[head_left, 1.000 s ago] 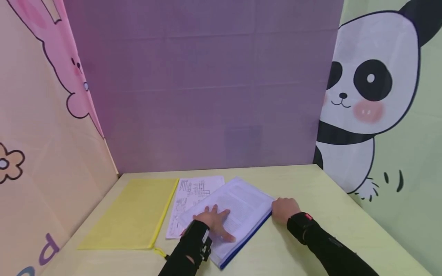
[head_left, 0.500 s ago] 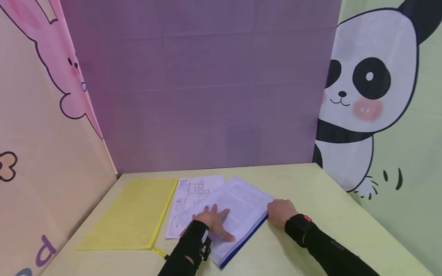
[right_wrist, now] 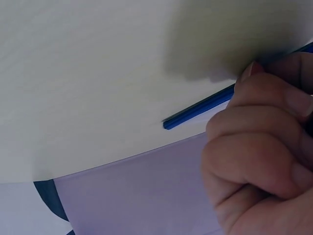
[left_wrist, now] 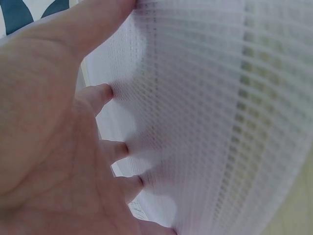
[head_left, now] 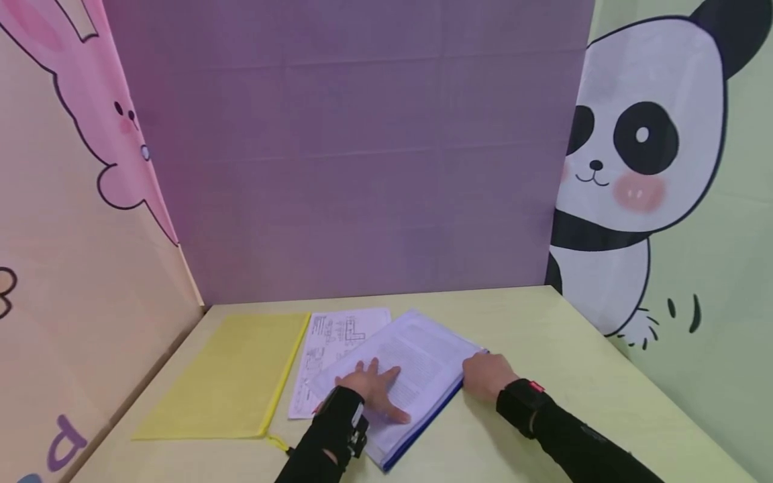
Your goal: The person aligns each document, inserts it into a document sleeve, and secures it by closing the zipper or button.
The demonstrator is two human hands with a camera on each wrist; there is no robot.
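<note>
A clear mesh zip pouch [head_left: 423,342] with printed papers inside lies slanted on the table, its blue zipper edge [head_left: 425,424] facing right. My left hand [head_left: 373,392] presses flat on it with fingers spread. Close up in the left wrist view, the fingertips [left_wrist: 105,92] touch the mesh surface [left_wrist: 195,107]. At the pouch's right side my right hand [head_left: 488,376] has its fingers curled and pinches the blue zipper. In the right wrist view, part of that zipper [right_wrist: 200,106] runs out beyond the fingers; the slider itself is hidden.
A yellow zip pouch [head_left: 226,376] with a yellow pull cord [head_left: 279,443] lies at the left. Between the pouches, a printed sheet [head_left: 326,345] is partly under the mesh pouch. A purple cloth [head_left: 362,168] stands behind the table [head_left: 580,376], with patterned cloths on both sides.
My right hand has slid along the blue edge, toward me and a little left, uncovering the pouch's far right corner. The left hand keeps its place. The head view has shifted slightly.
</note>
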